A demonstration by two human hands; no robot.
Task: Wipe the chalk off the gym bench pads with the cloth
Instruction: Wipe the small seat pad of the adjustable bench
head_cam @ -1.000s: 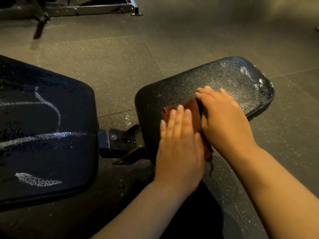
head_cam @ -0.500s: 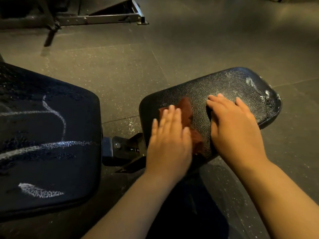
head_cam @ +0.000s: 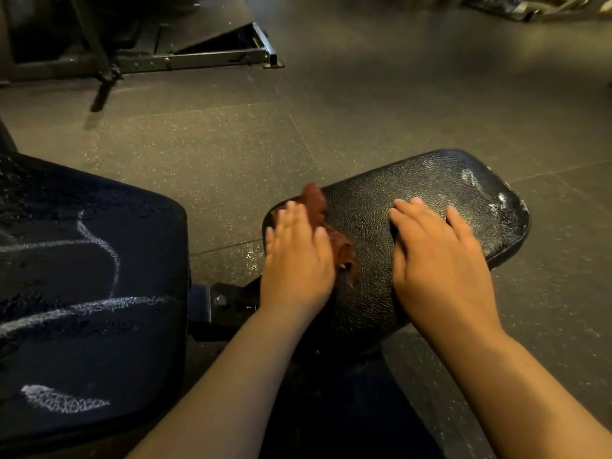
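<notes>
A small black seat pad [head_cam: 427, 190] sits at centre right, with white chalk smears near its far right end. My left hand [head_cam: 298, 260] presses flat on a reddish-brown cloth [head_cam: 318, 207] at the pad's left end; most of the cloth is hidden under the palm. My right hand [head_cam: 437, 263] lies flat on the middle of the same pad, fingers spread, holding nothing. A larger black back pad [head_cam: 82, 293] fills the left side and carries several white chalk lines.
A metal bracket [head_cam: 222, 306] joins the two pads. Speckled rubber floor tiles [head_cam: 364, 104] lie beyond. A steel machine frame [head_cam: 205, 59] stands at the back left, and more equipment shows at the top right corner.
My left hand has slid the cloth leftward to the pad's left end. My right hand has let go of the cloth and now rests apart from it on the pad.
</notes>
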